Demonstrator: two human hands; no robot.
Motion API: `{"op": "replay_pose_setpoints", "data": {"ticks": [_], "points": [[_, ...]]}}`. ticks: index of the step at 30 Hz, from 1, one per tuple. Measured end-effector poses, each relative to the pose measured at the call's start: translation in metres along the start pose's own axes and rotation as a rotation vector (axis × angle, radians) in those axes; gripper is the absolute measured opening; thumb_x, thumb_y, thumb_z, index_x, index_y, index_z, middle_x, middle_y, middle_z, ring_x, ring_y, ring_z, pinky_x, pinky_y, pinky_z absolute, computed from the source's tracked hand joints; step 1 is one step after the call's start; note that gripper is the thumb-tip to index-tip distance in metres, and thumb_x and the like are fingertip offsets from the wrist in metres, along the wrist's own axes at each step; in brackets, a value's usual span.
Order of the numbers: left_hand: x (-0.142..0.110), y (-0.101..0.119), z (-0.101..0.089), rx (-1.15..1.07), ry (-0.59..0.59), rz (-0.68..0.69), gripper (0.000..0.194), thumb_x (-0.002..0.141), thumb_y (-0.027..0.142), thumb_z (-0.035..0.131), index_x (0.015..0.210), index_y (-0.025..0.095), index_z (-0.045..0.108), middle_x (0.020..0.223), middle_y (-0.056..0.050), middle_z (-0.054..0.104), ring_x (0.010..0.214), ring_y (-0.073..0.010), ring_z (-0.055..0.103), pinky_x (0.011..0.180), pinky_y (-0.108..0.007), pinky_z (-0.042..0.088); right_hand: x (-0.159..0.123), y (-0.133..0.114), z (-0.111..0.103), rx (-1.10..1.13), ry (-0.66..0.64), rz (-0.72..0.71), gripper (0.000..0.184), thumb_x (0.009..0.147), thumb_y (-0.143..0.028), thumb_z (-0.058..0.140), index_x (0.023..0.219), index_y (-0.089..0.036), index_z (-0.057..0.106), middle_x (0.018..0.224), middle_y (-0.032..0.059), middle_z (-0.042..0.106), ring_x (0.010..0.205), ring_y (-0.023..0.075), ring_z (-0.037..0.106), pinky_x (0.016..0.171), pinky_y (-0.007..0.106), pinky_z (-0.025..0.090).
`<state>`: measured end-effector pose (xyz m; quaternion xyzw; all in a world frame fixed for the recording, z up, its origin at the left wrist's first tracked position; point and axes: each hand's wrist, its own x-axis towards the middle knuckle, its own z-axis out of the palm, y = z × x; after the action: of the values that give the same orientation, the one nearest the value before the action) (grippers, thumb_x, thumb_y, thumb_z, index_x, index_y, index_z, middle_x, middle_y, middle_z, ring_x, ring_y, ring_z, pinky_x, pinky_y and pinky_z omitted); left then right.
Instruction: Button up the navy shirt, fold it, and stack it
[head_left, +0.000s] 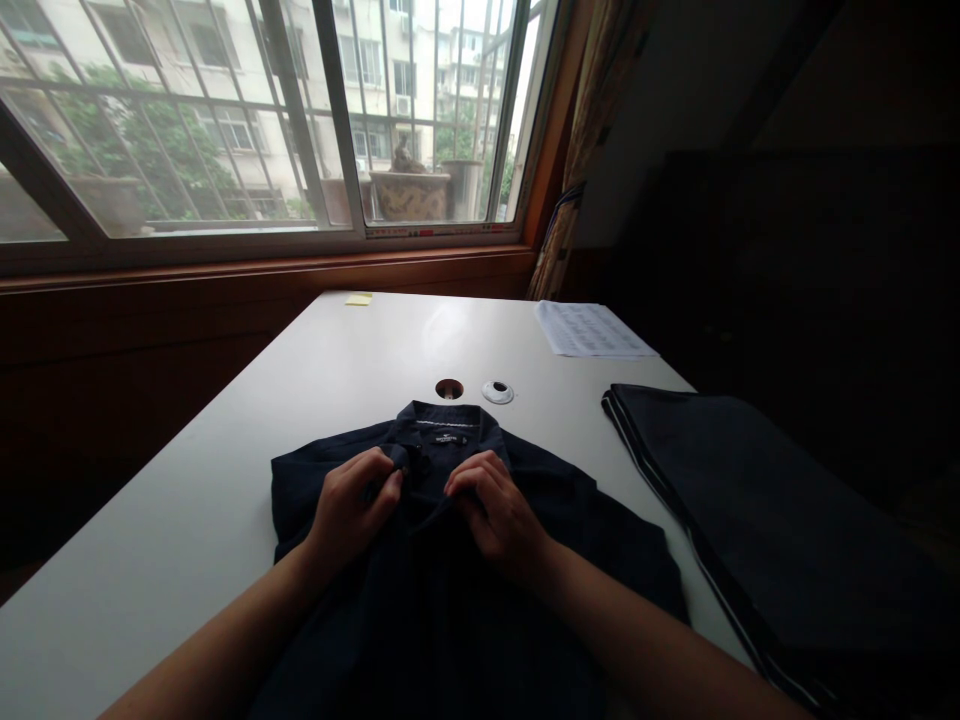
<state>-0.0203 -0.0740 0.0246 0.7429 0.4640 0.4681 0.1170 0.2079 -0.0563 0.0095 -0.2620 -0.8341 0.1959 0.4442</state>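
A dark navy collared shirt (555, 480) lies front side up on the white table, its collar toward the window and a label showing inside the neck. My left hand (352, 505) pinches the left edge of the front opening, just below the collar. Fingers bent, my right hand (499, 510) grips the opposite front edge a little to the right. Between the two hands the neck opening is parted. The lower part of the shirt is dark and partly hidden by my forearms.
Folded dark trousers (750, 500) lie along the right side of the white table (187, 490). Printed papers (592, 330) and a yellow note (358, 299) rest at the far edge. Beyond the collar are a round hole (449, 389) and its white cover (498, 391).
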Motion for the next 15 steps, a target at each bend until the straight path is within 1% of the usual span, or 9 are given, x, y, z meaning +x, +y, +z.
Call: {"op": "replay_pose_setpoints", "data": {"ticks": [4,9,12,15], "points": [[-0.001,-0.002,0.000,0.001,-0.006,-0.011,0.019,0.091,0.022,0.055,0.072,0.018,0.052,0.065,0.003,0.049,0.056,-0.0099,0.047,0.055,-0.022,0.037,0.000,0.000,0.000,-0.001,-0.014,0.003,0.015,0.093,-0.010,0.050,0.099,-0.022,0.055,0.095,0.0073,0.064,0.095,0.0243,0.056,0.088,0.045,0.047],[0.000,-0.002,0.000,-0.020,-0.020,-0.062,0.020,0.091,0.025,0.055,0.073,0.018,0.054,0.066,0.003,0.051,0.058,-0.0111,0.049,0.056,-0.022,0.040,0.000,0.001,-0.001,-0.018,-0.021,0.006,0.016,0.090,-0.009,0.051,0.098,-0.022,0.056,0.094,0.0070,0.064,0.094,0.0248,0.056,0.086,0.045,0.047],[0.003,-0.003,-0.004,-0.046,-0.010,-0.113,0.020,0.091,0.029,0.056,0.074,0.018,0.056,0.066,0.002,0.053,0.058,-0.0113,0.049,0.055,-0.022,0.040,0.000,0.004,-0.002,-0.031,0.010,0.022,0.017,0.090,-0.008,0.051,0.098,-0.022,0.056,0.094,0.0068,0.063,0.093,0.0242,0.056,0.085,0.043,0.046],[0.007,-0.005,-0.011,-0.069,0.041,-0.194,0.023,0.092,0.034,0.057,0.075,0.018,0.058,0.063,0.003,0.052,0.056,-0.0113,0.047,0.053,-0.022,0.039,0.000,0.008,-0.004,-0.055,0.067,0.055,0.017,0.090,-0.008,0.050,0.098,-0.022,0.056,0.095,0.0067,0.062,0.092,0.0242,0.055,0.083,0.043,0.046]]}}
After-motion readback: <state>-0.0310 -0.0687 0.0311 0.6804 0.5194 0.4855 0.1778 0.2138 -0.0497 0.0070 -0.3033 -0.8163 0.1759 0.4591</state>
